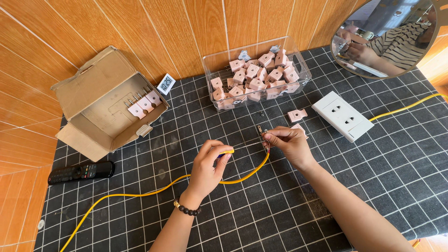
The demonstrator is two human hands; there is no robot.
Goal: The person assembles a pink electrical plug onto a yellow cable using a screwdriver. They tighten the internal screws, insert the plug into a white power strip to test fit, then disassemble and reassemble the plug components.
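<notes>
Wood-panelled wall backs a bench [373, 186] under a black grid mat. Near its middle, the left hand [207, 170] pinches a yellow cable [140, 193], while the right hand [289, 142] fingers close on the cable's stripped end and a small metal prong [259, 130]. Pink plug parts fill a clear tub [256, 74] beyond.

One view only, head-worn, looking steeply down and forward over a dark gridded mat [326, 196]. Lens sits close above the work: both forearms enter from the bottom edge, left hand [207, 165] and right hand [289, 144] near frame centre. Far edge of the mat meets a wood-panelled wall [186, 28], which fills the top third. Wide angle (straight lines bow toward the corners). A round mirror [387, 37] at top right faces back toward the wearer, giving a second, partial angle on a sleeve and hand. No other view to share with.
</notes>
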